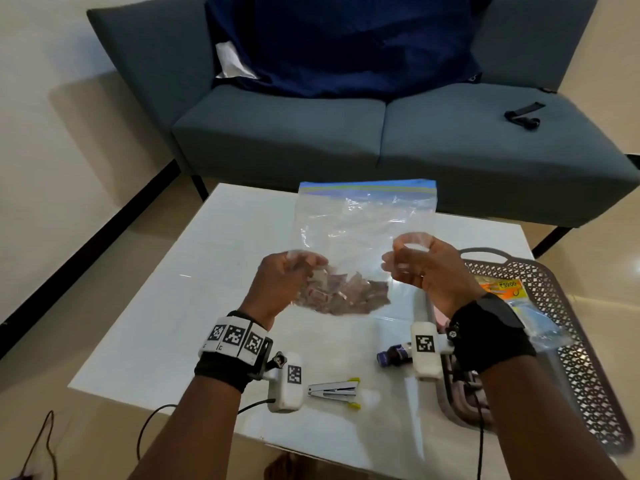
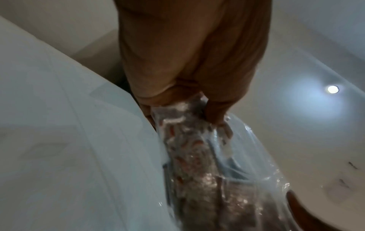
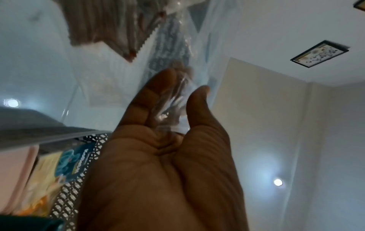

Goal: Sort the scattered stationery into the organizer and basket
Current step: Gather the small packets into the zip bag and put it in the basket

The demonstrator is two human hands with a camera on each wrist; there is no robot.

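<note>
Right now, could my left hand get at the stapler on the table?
Probably not yet. The left hand is busy gripping the plastic bag, as is the right hand. The stapler itself lies uncovered just below the left wrist, so once the bag is released the way looks free.

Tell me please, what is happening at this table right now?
A person holds a clear zip bag of small brownish packets above the white table. The left hand grips its lower corner and the right hand pinches the other side. A stapler and a small bottle lie on the table. The perforated basket at the right already holds some packets.
</note>
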